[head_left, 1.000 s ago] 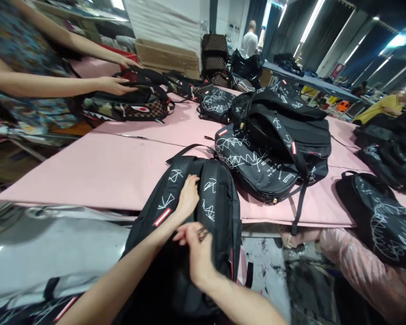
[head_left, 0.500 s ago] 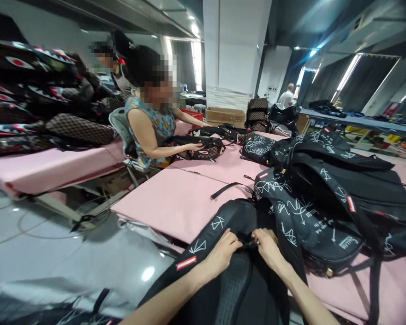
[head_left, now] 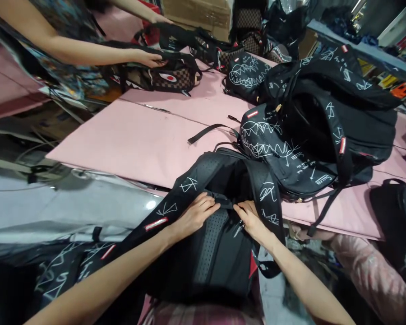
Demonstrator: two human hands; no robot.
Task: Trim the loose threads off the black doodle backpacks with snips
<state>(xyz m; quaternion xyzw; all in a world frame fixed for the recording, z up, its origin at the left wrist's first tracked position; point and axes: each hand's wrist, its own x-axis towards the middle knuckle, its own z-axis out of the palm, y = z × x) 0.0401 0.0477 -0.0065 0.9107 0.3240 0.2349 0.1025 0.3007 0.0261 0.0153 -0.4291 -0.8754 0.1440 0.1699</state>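
Note:
A black backpack [head_left: 230, 257] with white scribble prints on its shoulder straps leans against the table edge in front of me, its padded back panel facing me. My left hand [head_left: 199, 211] pinches a dark fabric edge near the top of that panel, between the two straps. Close beside it, my right hand [head_left: 252, 220] grips the same edge with thumb and fingers. A small pointed metal blade [head_left: 238, 228], like that of thread snips, sticks out below the right fingers; its handle is hidden in the hand.
On the pink table [head_left: 122, 140], black scribble-printed backpacks [head_left: 291, 149] lie to the right. A co-worker's hand [head_left: 149, 58] rests on a brown checked bag [head_left: 172, 79] at the far left. Another black bag [head_left: 389, 212] is at the right edge, and a cardboard box [head_left: 196, 18] stands behind.
My view has tilted down. Both hands stay on the backpack's upper edge, and the blade by my right hand now shows. The backpack's lower part has come into view.

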